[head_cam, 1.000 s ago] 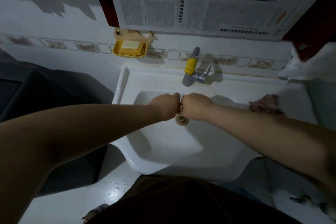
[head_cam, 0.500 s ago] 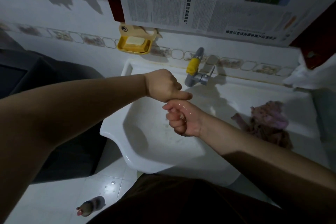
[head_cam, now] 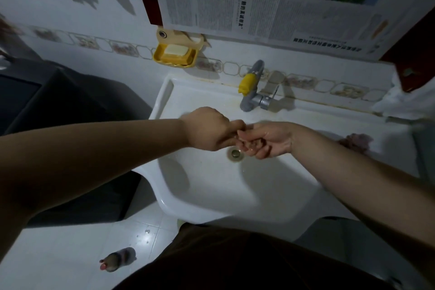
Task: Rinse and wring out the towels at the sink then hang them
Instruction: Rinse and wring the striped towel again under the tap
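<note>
Hands meet over sink (head_cam: 211, 200) drain: left hand (head_cam: 207, 128) fisted, right hand (head_cam: 266, 140) curled, wet; contents cannot be told. Pink towel (head_cam: 355, 142) lies on right ledge, apart. Judged soft, waterlogged, heavy; grip bunched at both ends.

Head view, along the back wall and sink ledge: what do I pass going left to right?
Yellow plastic soap dish holding a pale soap bar → grey tap with a yellow sleeve → crumpled pinkish-purple towel on the sink's right ledge → white cloth bundle at the frame's right edge.
</note>
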`<state>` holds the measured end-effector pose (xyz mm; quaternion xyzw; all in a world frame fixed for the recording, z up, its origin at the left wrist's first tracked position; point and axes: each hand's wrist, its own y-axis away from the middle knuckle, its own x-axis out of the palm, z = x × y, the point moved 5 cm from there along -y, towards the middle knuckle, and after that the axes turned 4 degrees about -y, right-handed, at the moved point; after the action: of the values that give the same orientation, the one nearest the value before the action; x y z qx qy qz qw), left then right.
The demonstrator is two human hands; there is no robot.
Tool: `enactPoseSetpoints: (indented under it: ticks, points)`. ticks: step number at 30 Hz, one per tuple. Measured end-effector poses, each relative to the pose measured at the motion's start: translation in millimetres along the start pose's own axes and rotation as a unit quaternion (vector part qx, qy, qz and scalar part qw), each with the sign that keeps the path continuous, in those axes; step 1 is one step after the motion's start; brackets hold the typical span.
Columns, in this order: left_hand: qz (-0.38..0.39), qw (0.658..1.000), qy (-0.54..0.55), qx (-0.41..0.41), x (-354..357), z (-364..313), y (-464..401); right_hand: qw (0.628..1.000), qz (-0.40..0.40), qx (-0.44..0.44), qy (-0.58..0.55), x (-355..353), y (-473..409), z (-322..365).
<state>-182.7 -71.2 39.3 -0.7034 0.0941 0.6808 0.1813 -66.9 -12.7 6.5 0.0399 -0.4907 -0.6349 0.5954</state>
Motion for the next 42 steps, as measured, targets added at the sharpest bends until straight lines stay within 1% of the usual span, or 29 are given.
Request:
enactPoseSetpoints:
  ticks: [2,3,4,5,6,7,8,9,10,11,12,13,14,16,17,20,23,25,26,28,30,32,33,35,36,37,39,41,42]
  points:
    - [0.041,0.984,0.090,-0.148,4.9,4.3,2.0,0.998,0.000,-0.043,-0.056,-1.1,1.7,1.1]
    - [0.064,0.956,0.161,-0.238,7.3,6.0,3.8,0.995,-0.028,-0.071,-0.070,-3.9,1.7,-0.4]
    - [0.064,0.911,0.244,-0.325,9.5,7.6,7.0,0.989,-0.076,-0.104,-0.072,-7.6,1.0,-4.0]
    - [0.046,0.846,0.339,-0.408,13.7,9.1,12.8,0.977,-0.141,-0.147,-0.054,-13.8,-0.3,-10.1]
    - [0.016,0.755,0.444,-0.483,19.2,9.4,20.6,0.955,-0.220,-0.201,-0.005,-18.8,1.2,-17.1]
    - [-0.006,0.642,0.542,-0.542,25.6,6.3,27.7,0.914,-0.299,-0.260,0.087,-21.6,5.3,-22.8]
    - [-0.013,0.536,0.617,-0.575,31.4,-1.3,32.2,0.859,-0.347,-0.310,0.213,-17.9,9.7,-26.1]
    - [-0.004,0.458,0.667,-0.587,35.6,-11.5,34.1,0.788,-0.366,-0.339,0.361,-10.1,11.0,-28.4]
    - [0.013,0.407,0.702,-0.584,39.2,-22.4,33.3,0.699,-0.367,-0.353,0.503,-2.0,10.3,-29.4]
    - [0.035,0.371,0.735,-0.566,40.4,-34.5,29.5,0.602,-0.360,-0.375,0.606,3.5,7.7,-28.5]
    - [0.060,0.343,0.768,-0.538,39.5,-46.4,24.2,0.523,-0.352,-0.405,0.662,8.2,5.6,-26.6]
    - [0.086,0.318,0.797,-0.506,35.9,-56.8,19.1,0.474,-0.350,-0.443,0.676,11.2,5.0,-23.2]
    - [0.111,0.301,0.821,-0.471,30.3,-64.1,14.2,0.447,-0.353,-0.483,0.665,12.6,5.7,-18.2]
    - [0.151,0.283,0.856,-0.404,15.5,-69.8,7.8,0.406,-0.371,-0.543,0.635,15.1,14.6,-2.9]
    - [0.162,0.273,0.871,-0.375,10.0,-69.6,6.2,0.395,-0.376,-0.553,0.629,15.8,18.9,4.6]
    - [0.169,0.233,0.912,-0.292,3.7,-70.7,7.7,0.373,-0.371,-0.565,0.636,22.8,30.4,23.9]
    - [0.186,0.210,0.937,-0.210,5.6,-80.0,12.7,0.320,-0.334,-0.571,0.679,33.3,38.2,31.2]
    - [0.208,0.223,0.933,-0.193,4.0,-85.8,17.7,0.267,-0.287,-0.576,0.717,40.1,43.9,34.4]
    - [0.220,0.245,0.923,-0.200,3.4,-87.6,19.9,0.236,-0.261,-0.577,0.737,43.7,46.2,35.3]
    - [0.251,0.320,0.882,-0.237,4.3,-90.1,21.5,0.187,-0.214,-0.568,0.773,49.7,48.2,35.8]
    - [0.281,0.423,0.808,-0.297,10.2,-92.1,18.3,0.188,-0.178,-0.530,0.808,46.2,43.0,34.4]
    - [0.282,0.530,0.686,-0.410,25.8,-82.5,13.7,0.242,-0.174,-0.436,0.849,38.2,28.4,32.6]
    - [0.265,0.595,0.612,-0.448,32.1,-74.4,9.9,0.276,-0.174,-0.373,0.869,34.1,19.7,31.6]
    - [0.245,0.748,0.426,-0.446,39.9,-57.0,2.8,0.348,-0.187,-0.248,0.884,24.5,4.0,28.6]
    - [0.235,0.809,0.333,-0.422,41.9,-50.0,-1.1,0.386,-0.217,-0.198,0.875,18.3,-1.4,26.4]
    - [0.225,0.847,0.260,-0.407,42.5,-44.2,-2.5,0.444,-0.256,-0.143,0.847,11.1,-5.0,22.3]
    - [0.222,0.893,0.142,-0.364,40.5,-36.0,-4.3,0.572,-0.309,-0.082,0.755,-0.9,-8.2,6.0]
    - [0.231,0.934,0.028,-0.273,35.9,-33.7,-10.2,0.671,-0.345,-0.077,0.652,-11.8,-14.8,-10.7]
    - [0.230,0.945,-0.005,-0.233,35.5,-32.1,-13.5,0.709,-0.354,-0.083,0.604,-15.8,-18.8,-16.9]
